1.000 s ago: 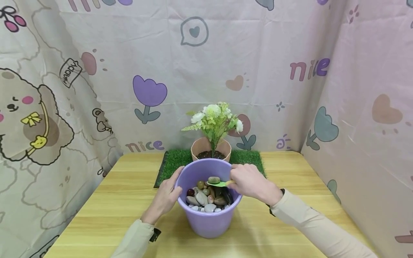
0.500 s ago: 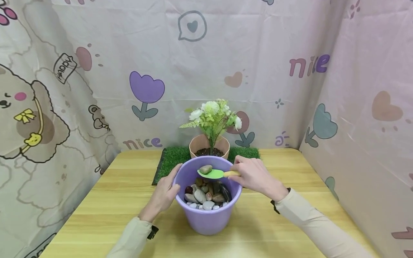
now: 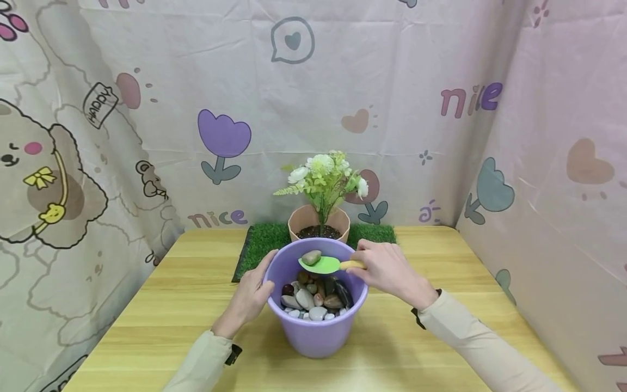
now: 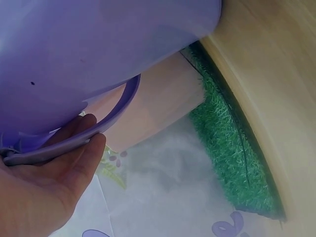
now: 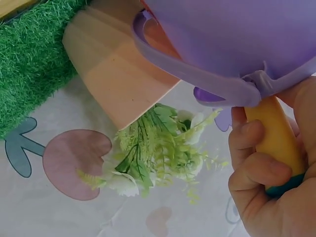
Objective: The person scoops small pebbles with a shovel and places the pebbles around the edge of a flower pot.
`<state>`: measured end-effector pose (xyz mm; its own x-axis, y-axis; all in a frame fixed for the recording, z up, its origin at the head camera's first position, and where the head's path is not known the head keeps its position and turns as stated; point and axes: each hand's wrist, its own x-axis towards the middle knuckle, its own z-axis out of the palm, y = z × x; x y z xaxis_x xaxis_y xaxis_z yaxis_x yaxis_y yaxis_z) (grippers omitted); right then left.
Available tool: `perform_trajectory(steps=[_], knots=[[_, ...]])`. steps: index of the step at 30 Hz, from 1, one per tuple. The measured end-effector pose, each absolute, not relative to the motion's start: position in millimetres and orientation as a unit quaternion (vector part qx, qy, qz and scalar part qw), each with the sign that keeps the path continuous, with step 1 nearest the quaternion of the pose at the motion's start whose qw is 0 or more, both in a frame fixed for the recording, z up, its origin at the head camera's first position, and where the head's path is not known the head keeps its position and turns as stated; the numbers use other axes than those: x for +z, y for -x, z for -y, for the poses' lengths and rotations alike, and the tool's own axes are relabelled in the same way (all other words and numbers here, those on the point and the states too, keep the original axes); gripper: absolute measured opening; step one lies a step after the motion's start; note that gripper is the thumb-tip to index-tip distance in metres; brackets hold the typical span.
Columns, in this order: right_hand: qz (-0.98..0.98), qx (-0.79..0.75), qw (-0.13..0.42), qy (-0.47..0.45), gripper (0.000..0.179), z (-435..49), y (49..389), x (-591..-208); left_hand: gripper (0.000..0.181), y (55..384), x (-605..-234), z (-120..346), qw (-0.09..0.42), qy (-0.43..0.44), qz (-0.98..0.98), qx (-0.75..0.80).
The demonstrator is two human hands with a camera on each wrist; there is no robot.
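A purple bucket (image 3: pixel 315 332) on the wooden table holds several stones (image 3: pixel 313 298) of mixed grey, brown, black and dark red. At its left side my left hand (image 3: pixel 249 294) grips the rim; in the left wrist view the fingers wrap the purple handle (image 4: pixel 121 106) lying along it. My right hand (image 3: pixel 389 269) holds a small trowel by its yellow grip (image 5: pixel 279 140) at the right rim. The trowel's green blade (image 3: pixel 325 265) is over the bucket's opening, level, carrying one grey-brown stone (image 3: pixel 311 257).
Behind the bucket, a peach flowerpot (image 3: pixel 295 220) with dark soil and white artificial flowers (image 3: pixel 320 166) stands on a green turf mat (image 3: pixel 259 247). A printed cloth (image 3: pixel 392 81) hangs around the back and sides of the table (image 3: pixel 161 305).
The trowel has risen from among the stones toward the rim and moved slightly left, with one stone on its blade. The left hand keeps its hold on the bucket.
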<state>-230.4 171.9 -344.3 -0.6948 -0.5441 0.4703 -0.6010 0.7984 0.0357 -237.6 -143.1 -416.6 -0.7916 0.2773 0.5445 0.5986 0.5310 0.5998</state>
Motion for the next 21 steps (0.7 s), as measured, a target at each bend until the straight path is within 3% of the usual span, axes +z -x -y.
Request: perform_trajectory(steps=[21], knots=[[0.937, 0.090, 0.238, -0.239, 0.016, -168.3, 227.1, -349.0, 0.067, 237.6, -415.9, 142.2, 0.193, 0.259, 0.853, -0.411]])
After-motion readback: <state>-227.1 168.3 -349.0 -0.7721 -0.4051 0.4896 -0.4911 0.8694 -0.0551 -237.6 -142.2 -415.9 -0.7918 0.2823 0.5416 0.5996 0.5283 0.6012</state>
